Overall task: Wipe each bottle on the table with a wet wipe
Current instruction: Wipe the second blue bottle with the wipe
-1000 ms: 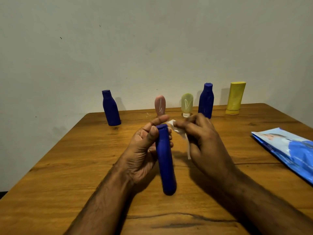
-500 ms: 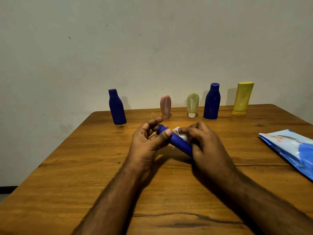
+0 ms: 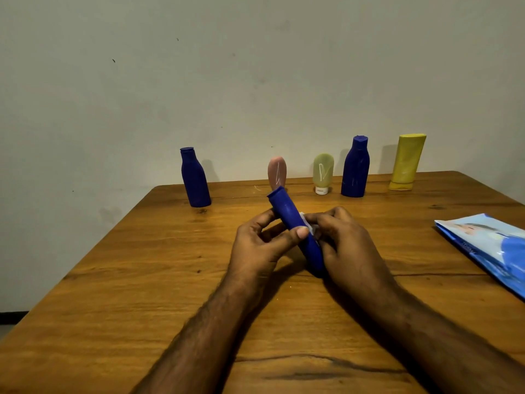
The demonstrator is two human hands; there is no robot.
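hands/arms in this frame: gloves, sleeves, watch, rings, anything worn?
Nothing worn that shows. Left hand and right hand are bare: no gloves, no rings visible. Both forearms are bare and hairy down to the bottom edge of the frame, with no sleeve, watch or band. The left thumb's nail is short and unpainted.

A brown wooden surface (image 3: 142, 280) carries, along its far edge, two dark blue plastic bottles (image 3: 195, 179) (image 3: 356, 167), a pink tube (image 3: 277, 172), a pale green tube (image 3: 323, 173) and a yellow tube (image 3: 406, 162); a blue wipes packet (image 3: 488, 245) lies at right.
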